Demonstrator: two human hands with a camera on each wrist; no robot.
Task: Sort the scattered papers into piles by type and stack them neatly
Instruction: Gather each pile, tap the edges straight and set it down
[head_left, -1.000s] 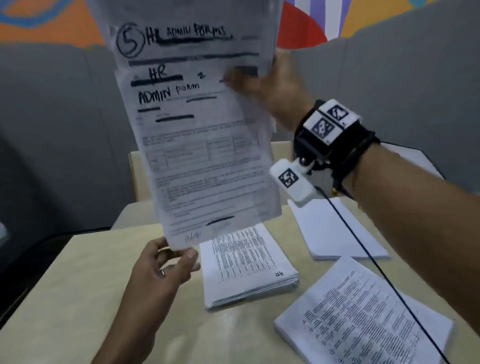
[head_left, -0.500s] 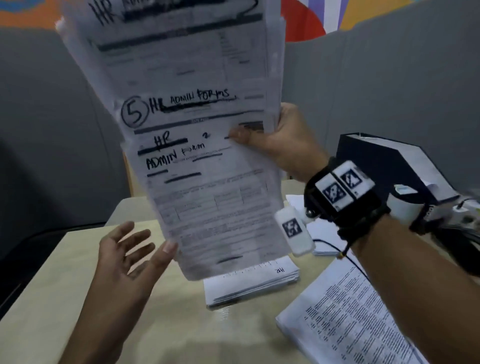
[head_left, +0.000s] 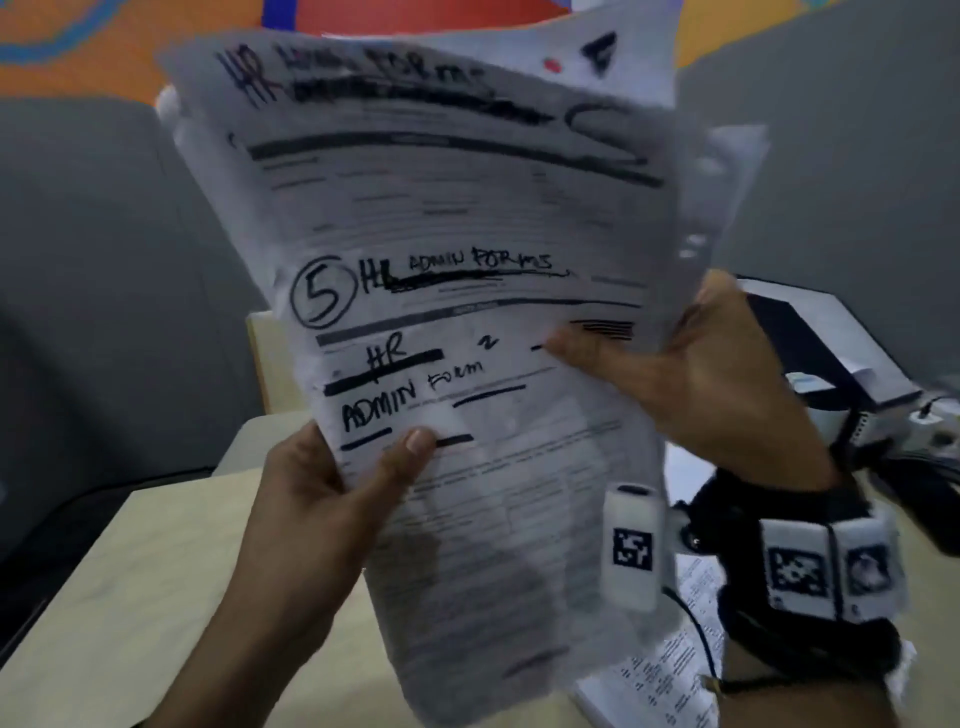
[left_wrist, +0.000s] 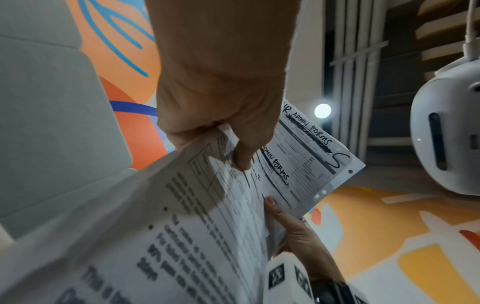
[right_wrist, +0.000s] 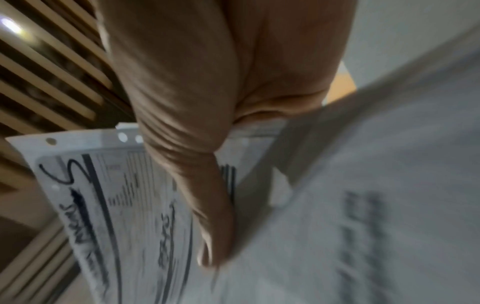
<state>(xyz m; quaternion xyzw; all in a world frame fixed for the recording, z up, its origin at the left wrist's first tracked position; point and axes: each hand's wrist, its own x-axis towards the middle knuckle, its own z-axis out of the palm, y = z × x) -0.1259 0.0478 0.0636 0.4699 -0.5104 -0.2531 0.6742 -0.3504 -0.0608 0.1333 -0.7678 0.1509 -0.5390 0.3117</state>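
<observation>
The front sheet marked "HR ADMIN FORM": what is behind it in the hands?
Behind the front sheet more sheets are fanned: one marked "5 HR ADMIN FORMS", another HR form above. Left hand and right hand grip them. Their lower parts are covered.

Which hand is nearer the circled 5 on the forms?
Left. The left hand grips the fanned forms just below the circled 5, thumb on the front sheet; the right hand pinches their right edge, farther off.
</observation>
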